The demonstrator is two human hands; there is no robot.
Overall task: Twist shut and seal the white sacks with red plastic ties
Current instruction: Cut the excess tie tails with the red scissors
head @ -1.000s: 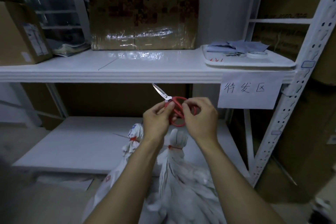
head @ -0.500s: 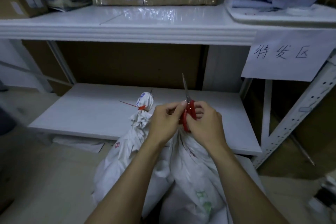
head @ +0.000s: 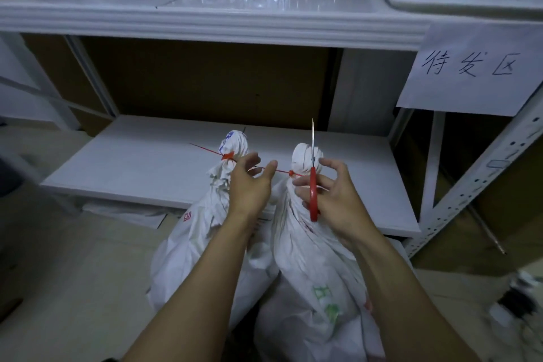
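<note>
Shelf sign (head: 470, 67): 待发区; sack (head: 296, 273) print perhaps green; scissors (head: 313, 185) red.

There is only one view: a wide-angle camera worn on the person's head. It faces forward and steeply down. It is close: the white sacks (head: 308, 288) fill the near middle, the lower shelf (head: 147, 161) lies just behind them, and the upper shelf (head: 205, 20) runs across the far top. Straight edges bend a little at the borders.
</note>
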